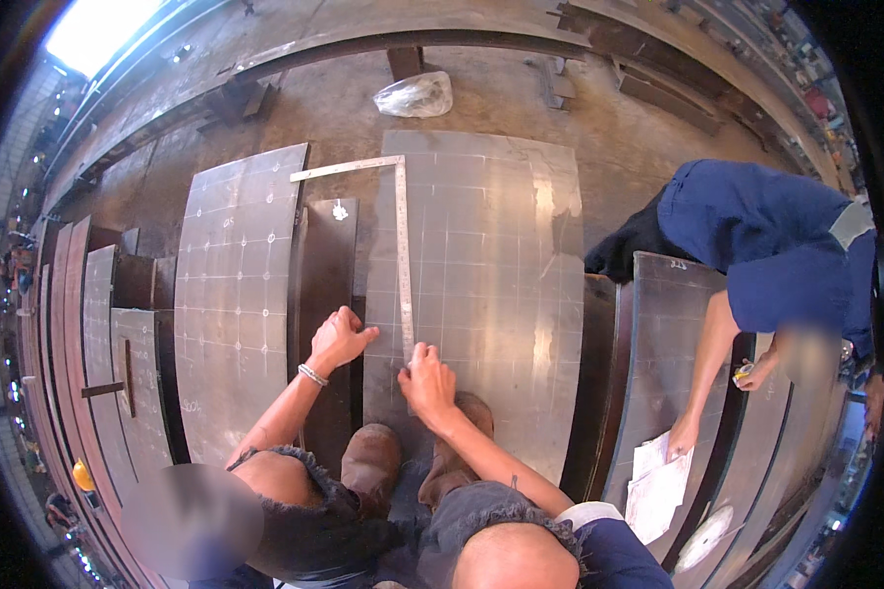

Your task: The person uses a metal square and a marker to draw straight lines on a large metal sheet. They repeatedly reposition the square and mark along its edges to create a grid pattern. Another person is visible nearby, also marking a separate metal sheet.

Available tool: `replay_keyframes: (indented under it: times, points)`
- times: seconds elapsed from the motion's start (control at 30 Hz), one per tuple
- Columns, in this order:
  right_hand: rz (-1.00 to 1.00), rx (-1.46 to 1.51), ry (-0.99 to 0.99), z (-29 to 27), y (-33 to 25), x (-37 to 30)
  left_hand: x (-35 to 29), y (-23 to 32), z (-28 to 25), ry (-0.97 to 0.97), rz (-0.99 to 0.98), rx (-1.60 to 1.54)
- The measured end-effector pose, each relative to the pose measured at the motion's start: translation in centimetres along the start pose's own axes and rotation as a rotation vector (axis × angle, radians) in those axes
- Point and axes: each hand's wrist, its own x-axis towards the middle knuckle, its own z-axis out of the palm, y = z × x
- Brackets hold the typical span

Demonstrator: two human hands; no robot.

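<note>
A long steel square [403,250] lies along the left side of a grey metal plate [491,324] marked with a grid of pale lines. Its short leg reaches left across the gap to a second marked plate [231,285]. My right hand [428,383] is closed at the near end of the long leg, fingertips on the steel. My left hand [339,341], a bracelet at its wrist, hovers over the gap between the plates. Its fingers are loosely curled with the thumb apart, and nothing shows in it. My brown boots [371,461] are close below both hands.
On the right a co-worker in blue [756,226] bends over another plate [658,334], one hand on white papers [658,481], the other holding a small yellow object [744,373]. Crumpled clear plastic [414,95] lies ahead. Several long steel beams [403,44] cross the far floor.
</note>
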Motion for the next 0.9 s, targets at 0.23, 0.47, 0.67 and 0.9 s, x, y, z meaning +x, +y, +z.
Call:
replay_keyframes:
  times: [0.23,0.47,0.67,0.9]
  points:
    - [0.038,-0.076,0.227,-4.0,5.4,2.8,3.4,0.0,-8.7,0.154,0.007,-0.221]
    - [0.163,-0.142,0.318,-7.8,8.9,3.1,4.6,-4.2,-17.0,0.308,0.035,-0.135]
    - [0.197,-0.17,0.276,-8.2,10.0,0.9,7.9,1.3,-21.9,0.255,0.177,0.251]
    - [0.298,-0.173,0.271,-8.3,9.8,-0.4,17.9,4.6,-18.7,0.159,0.508,0.584]
